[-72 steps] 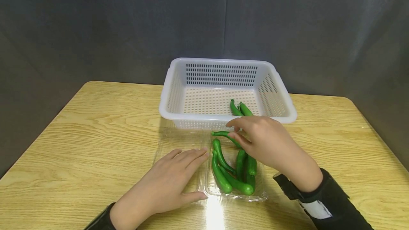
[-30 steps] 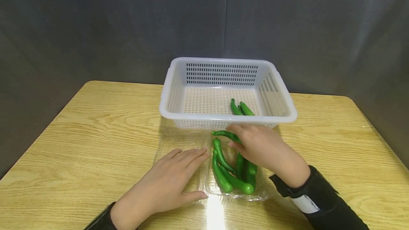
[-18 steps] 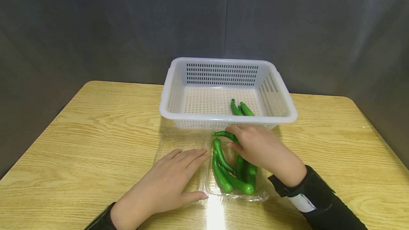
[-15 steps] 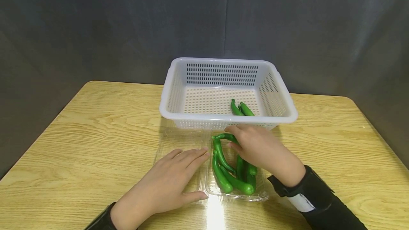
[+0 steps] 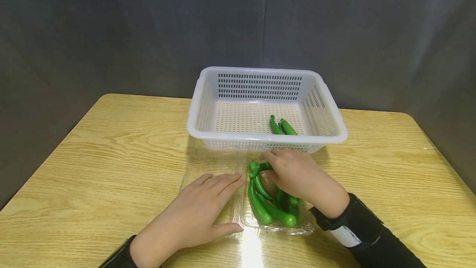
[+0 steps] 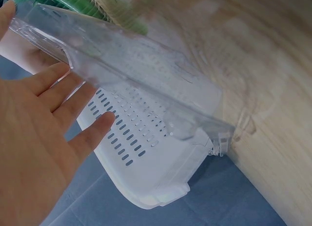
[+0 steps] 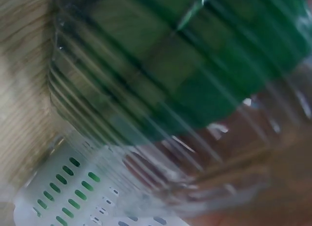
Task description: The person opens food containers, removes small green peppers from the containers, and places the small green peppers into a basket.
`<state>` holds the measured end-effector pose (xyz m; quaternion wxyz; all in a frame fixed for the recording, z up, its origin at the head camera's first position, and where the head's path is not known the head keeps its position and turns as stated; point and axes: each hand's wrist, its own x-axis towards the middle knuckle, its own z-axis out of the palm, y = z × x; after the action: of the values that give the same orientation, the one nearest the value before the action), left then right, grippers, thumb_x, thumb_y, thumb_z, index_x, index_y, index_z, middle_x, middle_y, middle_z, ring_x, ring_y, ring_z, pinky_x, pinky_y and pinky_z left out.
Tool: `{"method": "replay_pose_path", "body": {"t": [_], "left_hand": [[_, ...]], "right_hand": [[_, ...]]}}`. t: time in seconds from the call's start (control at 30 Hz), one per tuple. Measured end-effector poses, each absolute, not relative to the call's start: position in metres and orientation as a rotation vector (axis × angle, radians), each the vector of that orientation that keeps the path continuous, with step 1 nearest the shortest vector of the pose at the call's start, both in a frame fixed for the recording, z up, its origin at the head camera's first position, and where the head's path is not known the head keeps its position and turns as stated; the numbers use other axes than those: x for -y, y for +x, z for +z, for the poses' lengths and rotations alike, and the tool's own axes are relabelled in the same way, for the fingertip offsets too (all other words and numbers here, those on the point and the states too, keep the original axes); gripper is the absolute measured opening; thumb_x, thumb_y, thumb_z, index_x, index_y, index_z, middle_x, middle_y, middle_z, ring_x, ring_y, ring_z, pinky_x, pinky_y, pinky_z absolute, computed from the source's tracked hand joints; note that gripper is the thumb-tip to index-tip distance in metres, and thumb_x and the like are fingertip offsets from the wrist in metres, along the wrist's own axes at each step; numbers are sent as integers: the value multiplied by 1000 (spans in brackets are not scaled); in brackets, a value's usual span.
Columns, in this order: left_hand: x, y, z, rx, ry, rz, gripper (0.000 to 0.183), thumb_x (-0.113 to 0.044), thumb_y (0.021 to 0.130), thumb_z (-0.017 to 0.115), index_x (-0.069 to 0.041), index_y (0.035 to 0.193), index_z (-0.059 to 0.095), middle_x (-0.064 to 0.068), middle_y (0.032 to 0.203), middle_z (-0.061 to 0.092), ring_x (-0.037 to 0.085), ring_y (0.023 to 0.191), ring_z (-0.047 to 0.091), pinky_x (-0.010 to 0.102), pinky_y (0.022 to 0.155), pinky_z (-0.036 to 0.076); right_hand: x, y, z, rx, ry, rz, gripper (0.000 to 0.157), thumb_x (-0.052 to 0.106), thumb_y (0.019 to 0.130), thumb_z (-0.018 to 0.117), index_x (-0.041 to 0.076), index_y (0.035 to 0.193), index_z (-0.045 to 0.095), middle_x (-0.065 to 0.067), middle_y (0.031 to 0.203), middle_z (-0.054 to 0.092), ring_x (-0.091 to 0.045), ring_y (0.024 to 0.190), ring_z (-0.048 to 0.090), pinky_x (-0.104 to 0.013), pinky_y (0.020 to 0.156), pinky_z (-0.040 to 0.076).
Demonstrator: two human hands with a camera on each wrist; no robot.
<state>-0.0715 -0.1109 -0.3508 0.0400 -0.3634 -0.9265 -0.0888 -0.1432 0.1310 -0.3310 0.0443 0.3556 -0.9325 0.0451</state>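
Observation:
My right hand (image 5: 299, 175) holds a green chili pepper (image 5: 265, 166) by its side, above the far end of a clear plastic clamshell container (image 5: 271, 230). The thumb and fingers hide much of that pepper. Several more green chili peppers (image 5: 260, 208) lie in the container's right half. Over the clear lid half on the left, my left hand (image 5: 197, 212) spreads with fingers straight and tips near the hinge. The left wrist view shows its fingers (image 6: 92, 133) against the clear plastic wall (image 6: 131, 74). In the right wrist view, green chili peppers (image 7: 209, 84) show blurred through the ribbed plastic.
A white perforated basket (image 5: 265, 138) stands right behind the container, with a few green chili peppers (image 5: 288, 127) near its front right. Both sit on a wood-grain table (image 5: 130, 144). A dark grey curtain (image 5: 148, 32) hangs behind.
My right hand has drawn the pepper at the far end toward me and slightly left, so its stem end now meets the top of the neighbouring peppers. The left hand stays put.

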Motion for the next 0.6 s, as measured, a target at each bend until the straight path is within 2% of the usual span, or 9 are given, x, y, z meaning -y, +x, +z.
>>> {"method": "replay_pose_path", "body": {"t": [0.17,0.27,0.4,0.6], "left_hand": [[111,-71,-350,2850,-1112,-276,85,-65,89,58,-12,152,39,0,154,40,17,138,41,44,113,34],[111,-72,-350,2855,-1113,-276,85,-65,89,58,-12,152,39,0,154,40,17,138,41,44,113,34],[111,-72,-350,2855,-1111,-280,85,-65,89,58,-12,152,39,1,154,40,18,138,41,44,113,34],[111,-72,-351,2853,-1107,-288,85,-65,88,59,-12,152,39,1,154,41,18,138,41,45,113,34]], "right_hand": [[-132,-145,-334,2837,1115,146,38,15,80,82,8,115,70,-6,104,72,-26,92,69,-41,80,57],[-132,-145,-334,2835,1139,124,36,6,75,84,9,109,73,-4,100,72,-25,88,69,-40,77,57],[-133,-144,-334,2847,1158,70,33,-8,71,79,11,98,75,-2,93,72,-21,81,68,-37,70,56],[-133,-145,-336,2830,1186,82,29,-10,70,77,13,87,75,1,87,71,-19,77,67,-34,67,56]]}}
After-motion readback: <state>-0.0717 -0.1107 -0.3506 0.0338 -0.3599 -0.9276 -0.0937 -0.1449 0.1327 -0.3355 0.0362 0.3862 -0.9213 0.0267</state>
